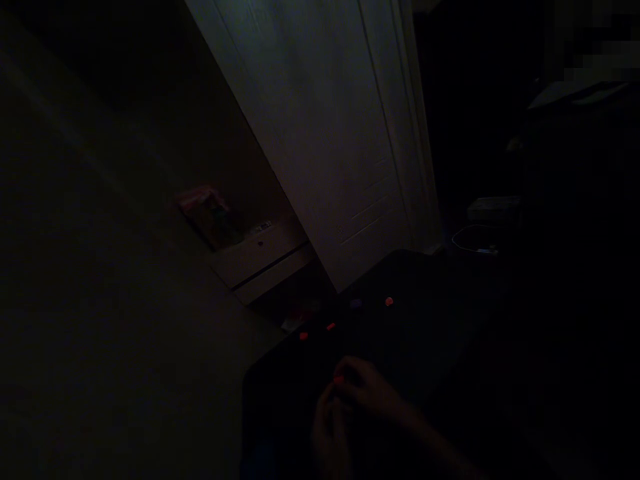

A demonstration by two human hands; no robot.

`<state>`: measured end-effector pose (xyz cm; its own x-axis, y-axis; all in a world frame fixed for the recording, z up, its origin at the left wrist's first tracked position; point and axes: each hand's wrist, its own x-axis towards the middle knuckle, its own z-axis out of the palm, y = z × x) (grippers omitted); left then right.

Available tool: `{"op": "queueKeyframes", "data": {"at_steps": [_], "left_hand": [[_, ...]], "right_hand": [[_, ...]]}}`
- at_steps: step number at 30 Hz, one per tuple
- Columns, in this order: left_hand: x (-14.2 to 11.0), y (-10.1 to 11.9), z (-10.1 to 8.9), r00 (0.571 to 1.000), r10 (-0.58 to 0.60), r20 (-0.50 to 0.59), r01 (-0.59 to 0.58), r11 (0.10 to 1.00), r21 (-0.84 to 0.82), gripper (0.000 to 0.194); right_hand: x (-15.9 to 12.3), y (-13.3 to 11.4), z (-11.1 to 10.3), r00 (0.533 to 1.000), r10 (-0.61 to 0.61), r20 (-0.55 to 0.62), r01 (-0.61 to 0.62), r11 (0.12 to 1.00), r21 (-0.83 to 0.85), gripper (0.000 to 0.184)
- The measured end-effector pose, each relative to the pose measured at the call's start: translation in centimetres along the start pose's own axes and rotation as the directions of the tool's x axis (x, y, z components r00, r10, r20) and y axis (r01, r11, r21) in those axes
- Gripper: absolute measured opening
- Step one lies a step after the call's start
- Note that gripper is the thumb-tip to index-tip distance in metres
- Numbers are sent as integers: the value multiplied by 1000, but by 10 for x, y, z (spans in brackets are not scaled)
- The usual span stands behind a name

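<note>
In deep shadow, both hands meet over a dark tabletop [400, 347]. A small bright red piece [339, 380] shows between their fingertips; its kind cannot be made out. My right hand [367, 390] reaches in from the right, thumb and fingers pinched on this piece. From below comes my left hand [330, 427], its fingers closed up against the same piece. Beyond them lie a small red lump [303, 336], a short red bar [331, 327] and a round orange-red piece [389, 302]. A dim purplish object [356, 304] stands near the far edge.
Past the table rises a pale panelled door [320, 133]. To its left is a light drawer unit [260, 263] with a reddish package [200, 200] on top. A white cable loop [454, 239] lies at the right. A wall [125, 300] fills the left side.
</note>
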<state>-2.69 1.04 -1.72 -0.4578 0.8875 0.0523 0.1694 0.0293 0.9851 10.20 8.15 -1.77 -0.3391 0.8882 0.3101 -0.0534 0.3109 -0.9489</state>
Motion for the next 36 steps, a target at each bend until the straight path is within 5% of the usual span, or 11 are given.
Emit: {"op": "queueKeyframes", "data": {"at_steps": [36], "left_hand": [[-2,4,0,1000,14,-5,-14,1000,8,81]], "right_hand": [[0,-7,0,995,99,-8,-99,995,-13,27]]}}
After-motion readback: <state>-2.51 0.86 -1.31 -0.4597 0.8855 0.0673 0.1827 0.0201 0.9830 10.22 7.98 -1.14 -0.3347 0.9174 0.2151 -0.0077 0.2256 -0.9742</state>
